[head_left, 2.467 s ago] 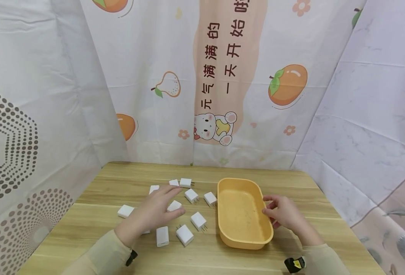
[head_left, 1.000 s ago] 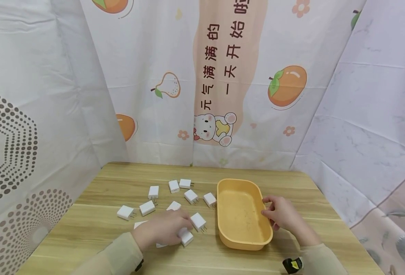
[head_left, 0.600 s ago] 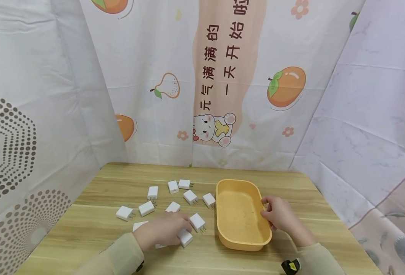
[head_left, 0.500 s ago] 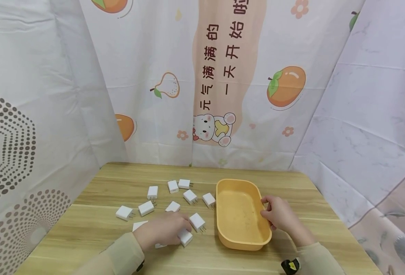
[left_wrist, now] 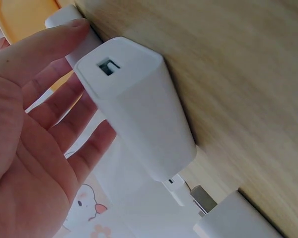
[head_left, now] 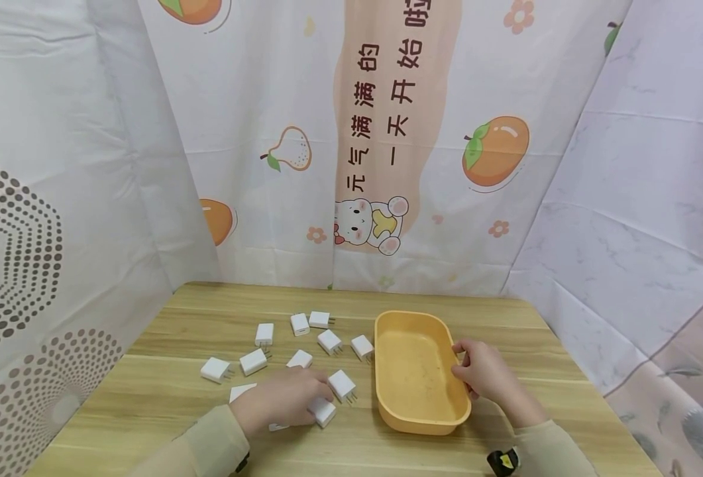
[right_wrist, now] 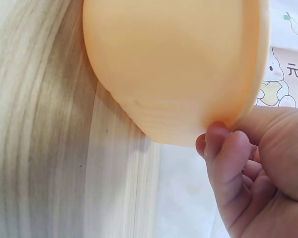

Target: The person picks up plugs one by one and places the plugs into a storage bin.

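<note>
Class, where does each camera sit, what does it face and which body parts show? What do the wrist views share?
Head: worn there, facing forward and down at white, boxy plastic adapters and the yellow, round-cornered plastic tray; left hand, right hand and beige sleeves show.
Left wrist: worn there, facing the adapters; mainly the left hand shows, thumb touching one.
Right wrist: worn there, facing the tray; the right hand shows at its rim.
Both wrist views share the tray.

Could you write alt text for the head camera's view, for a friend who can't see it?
A person's left hand pinches a white plug-in charger among other chargers scattered on a wooden table, while the right hand holds a yellow-orange plastic tray by its right edge. Behind the table hangs a white curtain printed with fruit.
</note>
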